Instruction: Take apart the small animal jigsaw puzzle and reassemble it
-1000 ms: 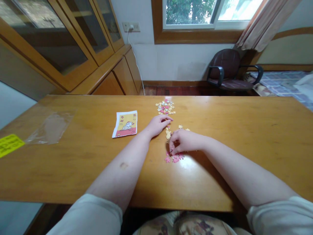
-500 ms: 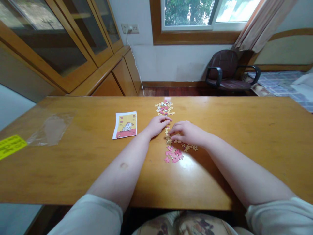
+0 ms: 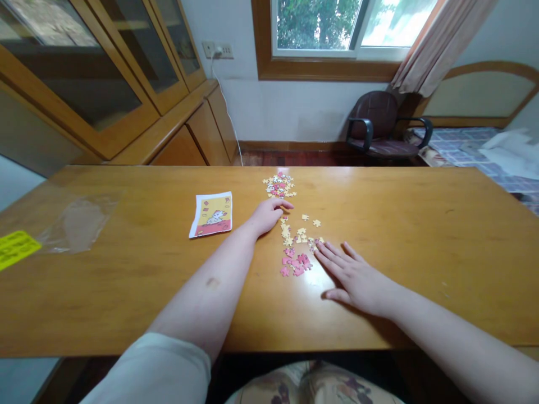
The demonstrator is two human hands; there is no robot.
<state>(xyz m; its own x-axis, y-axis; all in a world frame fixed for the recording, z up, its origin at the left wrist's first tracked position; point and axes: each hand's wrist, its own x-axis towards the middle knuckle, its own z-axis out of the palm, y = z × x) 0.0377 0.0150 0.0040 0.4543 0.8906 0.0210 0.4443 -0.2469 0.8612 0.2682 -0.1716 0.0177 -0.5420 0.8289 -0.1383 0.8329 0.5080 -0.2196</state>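
My left hand [image 3: 268, 215] rests on the table with its fingers loosely bent and apart, holding nothing I can see. It lies between a far heap of mixed jigsaw pieces [image 3: 279, 185] and the nearer yellow pieces [image 3: 286, 231]. Palm down and fingers spread, my right hand [image 3: 352, 278] is flat on the table. Its fingertips touch or nearly touch a few patterned pieces [image 3: 312, 245]. Pink jigsaw pieces [image 3: 298, 264] lie just left of that hand. Two single yellow pieces, one of them a loose piece [image 3: 316, 223], lie beyond it.
A picture card [image 3: 211, 215] of a white animal on yellow and pink lies left of my left hand. Farther left are a clear plastic bag [image 3: 82, 224] and a yellow label [image 3: 17, 248]. Beyond the wooden table [image 3: 168, 314] stands an armchair [image 3: 374, 123].
My right hand has moved right and toward me, away from the yellow pieces, and flattened out. More pieces now show where it was. The left hand has stayed nearly in place.
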